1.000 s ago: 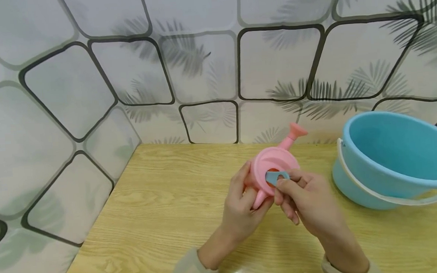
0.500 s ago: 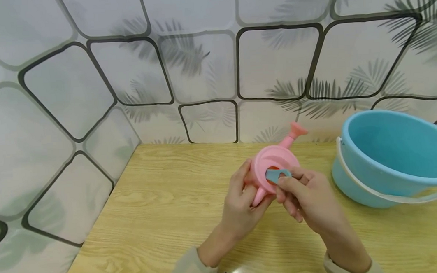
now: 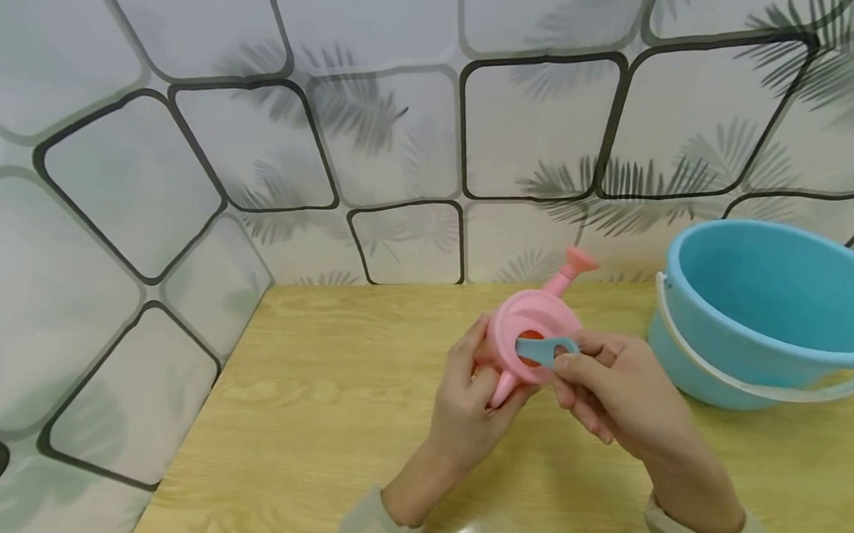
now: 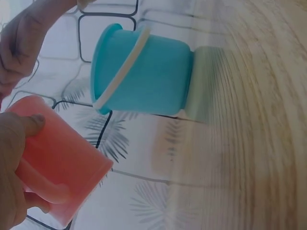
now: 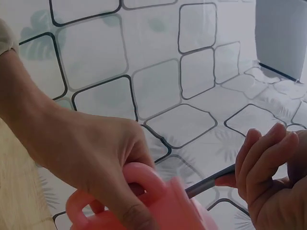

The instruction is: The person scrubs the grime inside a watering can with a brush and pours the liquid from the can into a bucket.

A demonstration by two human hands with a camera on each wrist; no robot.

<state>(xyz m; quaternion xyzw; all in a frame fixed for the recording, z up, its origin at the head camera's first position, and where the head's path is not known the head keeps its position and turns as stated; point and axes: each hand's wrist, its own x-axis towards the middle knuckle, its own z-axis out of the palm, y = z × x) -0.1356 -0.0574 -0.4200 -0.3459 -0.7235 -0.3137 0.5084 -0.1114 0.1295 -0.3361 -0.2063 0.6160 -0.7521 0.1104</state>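
A pink toy watering can (image 3: 554,314) is held above the table, tilted so that its round opening faces the head camera. My left hand (image 3: 463,401) grips its body around the handle side. In the left wrist view the can's curved handle (image 4: 41,184) lies between fingers and thumb. My right hand (image 3: 625,397) pinches the end of a flat blue handle-like piece (image 3: 538,351) with a hole near its end. This piece reaches into the can's opening, where orange-red shows; its inner end is hidden. The right wrist view shows its thin dark edge (image 5: 211,181) between can and fingers.
A light-blue bucket (image 3: 723,388) with a white handle (image 3: 730,381) stands on the table to the right of my hands. The wood-grain table (image 3: 296,402) meets a patterned wall (image 3: 406,139) behind and at the left.
My right hand has shifted slightly right and down, and a longer stretch of the blue piece shows at the opening. The left hand and can have barely moved.
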